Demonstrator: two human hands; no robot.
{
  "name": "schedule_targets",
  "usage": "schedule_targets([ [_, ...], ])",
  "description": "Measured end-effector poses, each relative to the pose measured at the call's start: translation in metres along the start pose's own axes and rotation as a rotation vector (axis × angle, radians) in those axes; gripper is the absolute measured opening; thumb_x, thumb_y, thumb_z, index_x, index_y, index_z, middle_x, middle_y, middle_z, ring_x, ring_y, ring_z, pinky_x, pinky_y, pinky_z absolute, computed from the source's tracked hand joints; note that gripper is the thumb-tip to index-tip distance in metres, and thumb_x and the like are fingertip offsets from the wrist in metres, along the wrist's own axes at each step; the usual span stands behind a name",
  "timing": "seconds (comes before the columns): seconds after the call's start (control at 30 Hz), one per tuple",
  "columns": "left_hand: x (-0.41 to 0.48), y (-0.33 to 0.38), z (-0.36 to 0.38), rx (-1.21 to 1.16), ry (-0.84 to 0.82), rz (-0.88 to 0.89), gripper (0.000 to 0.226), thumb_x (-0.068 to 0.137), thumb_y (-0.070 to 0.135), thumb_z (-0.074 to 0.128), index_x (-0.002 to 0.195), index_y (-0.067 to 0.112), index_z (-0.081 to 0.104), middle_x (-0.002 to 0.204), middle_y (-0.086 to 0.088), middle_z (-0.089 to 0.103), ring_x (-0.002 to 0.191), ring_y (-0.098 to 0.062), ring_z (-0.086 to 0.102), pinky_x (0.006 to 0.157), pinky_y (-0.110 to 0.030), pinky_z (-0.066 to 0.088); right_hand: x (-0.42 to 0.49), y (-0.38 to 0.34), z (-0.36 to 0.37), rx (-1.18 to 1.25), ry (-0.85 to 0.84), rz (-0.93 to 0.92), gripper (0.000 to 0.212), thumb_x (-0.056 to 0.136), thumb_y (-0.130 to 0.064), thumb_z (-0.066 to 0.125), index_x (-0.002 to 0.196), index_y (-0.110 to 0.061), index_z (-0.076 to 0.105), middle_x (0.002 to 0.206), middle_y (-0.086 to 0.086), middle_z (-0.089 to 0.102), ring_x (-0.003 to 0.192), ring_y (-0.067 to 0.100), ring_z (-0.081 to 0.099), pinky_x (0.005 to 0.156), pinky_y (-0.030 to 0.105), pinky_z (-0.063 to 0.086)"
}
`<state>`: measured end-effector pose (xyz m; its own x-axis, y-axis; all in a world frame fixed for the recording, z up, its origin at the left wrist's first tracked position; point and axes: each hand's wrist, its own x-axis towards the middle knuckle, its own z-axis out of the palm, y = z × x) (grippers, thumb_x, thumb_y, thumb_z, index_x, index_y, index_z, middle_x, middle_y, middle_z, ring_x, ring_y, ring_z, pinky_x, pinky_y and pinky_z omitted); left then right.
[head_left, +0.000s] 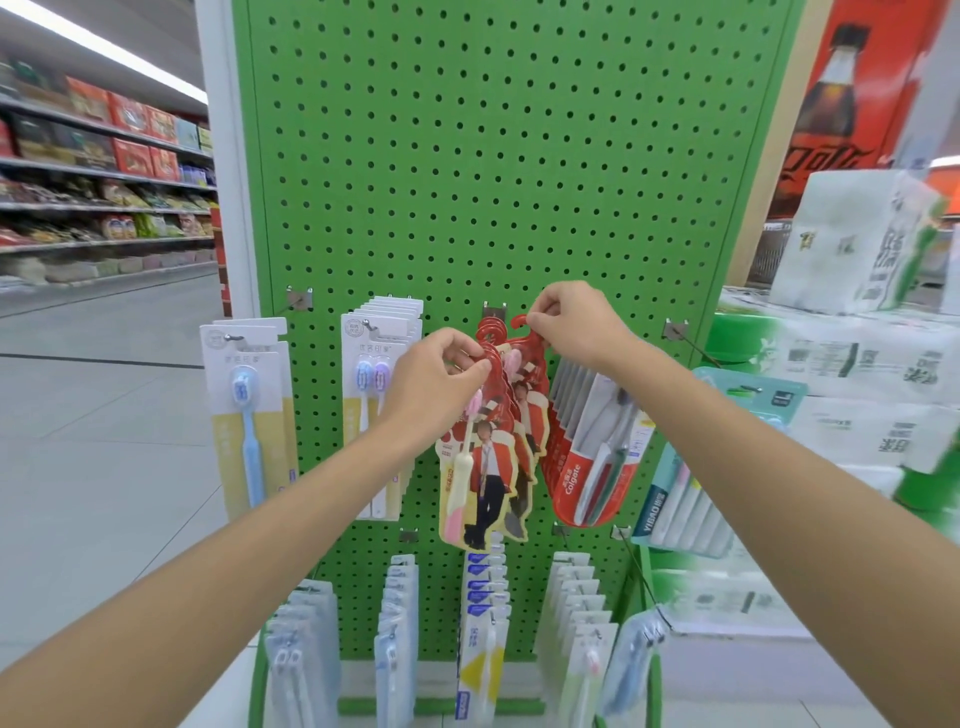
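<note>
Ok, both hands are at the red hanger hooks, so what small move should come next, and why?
Probably ease the red hook pinched by the right hand across to the metal bracket to hang it: that hook sits just beside the bracket, while the left hand pinches the other toothbrush packs together by their tops.

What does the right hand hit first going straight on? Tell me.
The right hand pinches the red hook-shaped card hanger. Going straight on, it would likely meet the grey metal peg bracket, then the green perforated board. Depth is unclear.
</note>
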<state>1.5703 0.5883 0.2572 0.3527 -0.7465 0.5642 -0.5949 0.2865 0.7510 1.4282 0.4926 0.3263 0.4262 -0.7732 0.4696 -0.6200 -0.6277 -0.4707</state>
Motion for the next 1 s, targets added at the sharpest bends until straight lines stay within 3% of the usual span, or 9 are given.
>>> schedule_targets([
  [0.07, -0.001, 0.002, 0.002, 0.003, 0.005, -0.005, 0.008, 0.092, 0.024, 0.066, 0.098, 0.019, 0.064, 0.088, 0.004, 0.065, 0.077, -0.007, 0.059, 0.066, -0.017, 0.045, -0.009, 0.003, -0.003, 0.001, 0.04, -0.018, 0.012, 0.099, -0.01, 0.052, 0.101, -0.007, 0.063, 0.08, 0.004, 0.067, 0.061, 0.015, 0.055, 0.047, 0.015, 0.047],
  [0.17, -0.003, 0.005, 0.003, 0.011, 0.005, -0.019, 0.01, 0.092, 0.024, 0.066, 0.1, 0.018, 0.064, 0.089, 0.004, 0.066, 0.077, -0.005, 0.06, 0.064, -0.016, 0.043, -0.024, 0.008, -0.004, 0.005, 0.095, -0.075, 0.021, 0.097, -0.006, 0.051, 0.116, -0.008, 0.061, 0.082, 0.011, 0.07, 0.048, 0.009, 0.045, 0.036, 0.009, 0.033],
  [0.33, -0.008, 0.012, 0.006, 0.041, 0.017, -0.037, 0.013, 0.093, 0.022, 0.064, 0.106, 0.018, 0.061, 0.092, 0.004, 0.064, 0.079, -0.004, 0.059, 0.063, -0.018, 0.043, -0.052, 0.01, -0.002, 0.02, 0.171, -0.094, 0.024, 0.093, -0.007, 0.052, 0.113, -0.01, 0.065, 0.068, -0.001, 0.067, 0.048, 0.008, 0.049, 0.042, 0.01, 0.039],
  [0.43, -0.017, 0.013, 0.006, 0.066, 0.086, -0.054, 0.02, 0.09, 0.015, 0.062, 0.107, 0.02, 0.054, 0.092, 0.004, 0.058, 0.077, -0.01, 0.056, 0.066, -0.027, 0.047, -0.075, 0.013, 0.001, 0.051, 0.186, -0.099, 0.024, 0.091, -0.008, 0.051, 0.11, -0.011, 0.067, 0.063, -0.01, 0.058, 0.045, 0.004, 0.044, 0.049, 0.025, 0.047],
  [0.5, -0.026, 0.012, 0.008, 0.068, 0.092, -0.075, 0.018, 0.087, 0.012, 0.062, 0.101, 0.019, 0.051, 0.087, 0.004, 0.055, 0.072, -0.01, 0.053, 0.063, -0.028, 0.043, -0.089, 0.017, 0.005, 0.057, 0.182, -0.102, 0.025, 0.092, -0.008, 0.051, 0.111, -0.01, 0.067, 0.063, -0.012, 0.058, 0.045, 0.005, 0.044, 0.05, 0.026, 0.045],
  [0.63, -0.047, 0.004, 0.016, 0.005, -0.108, -0.096, 0.012, 0.087, 0.019, 0.067, 0.094, 0.021, 0.058, 0.091, 0.005, 0.061, 0.078, -0.012, 0.059, 0.066, -0.029, 0.049, -0.119, 0.024, 0.015, 0.053, 0.158, -0.127, 0.029, 0.097, -0.009, 0.049, 0.121, -0.011, 0.065, 0.06, -0.013, 0.056, 0.042, 0.002, 0.045, 0.043, 0.014, 0.034],
  [0.73, -0.067, -0.007, 0.018, -0.019, -0.3, -0.11, 0.019, 0.088, 0.034, 0.069, 0.104, 0.026, 0.063, 0.102, 0.009, 0.064, 0.093, -0.007, 0.061, 0.079, -0.028, 0.05, -0.137, 0.029, 0.025, 0.098, 0.117, -0.129, 0.027, 0.101, -0.012, 0.048, 0.121, -0.013, 0.066, 0.08, -0.003, 0.069, 0.067, 0.02, 0.065, 0.063, 0.033, 0.054],
  [0.83, -0.084, -0.024, 0.017, -0.054, -0.472, -0.163, 0.021, 0.092, 0.033, 0.066, 0.111, 0.026, 0.065, 0.105, 0.005, 0.07, 0.097, -0.013, 0.066, 0.084, -0.029, 0.053, -0.149, 0.037, 0.041, 0.186, 0.109, -0.087, 0.024, 0.101, -0.013, 0.049, 0.113, -0.018, 0.069, 0.092, 0.003, 0.073, 0.078, 0.029, 0.067, 0.071, 0.044, 0.055],
  [1.0, -0.099, -0.056, 0.02, -0.161, -0.512, -0.239, 0.008, 0.093, 0.018, 0.066, 0.1, 0.016, 0.07, 0.096, -0.002, 0.075, 0.087, -0.015, 0.067, 0.083, -0.032, 0.057, -0.162, 0.047, 0.07, 0.31, 0.108, -0.004, 0.011, 0.096, -0.027, 0.06, 0.1, -0.022, 0.068, 0.084, -0.006, 0.069, 0.073, 0.008, 0.064, 0.066, 0.024, 0.051],
])
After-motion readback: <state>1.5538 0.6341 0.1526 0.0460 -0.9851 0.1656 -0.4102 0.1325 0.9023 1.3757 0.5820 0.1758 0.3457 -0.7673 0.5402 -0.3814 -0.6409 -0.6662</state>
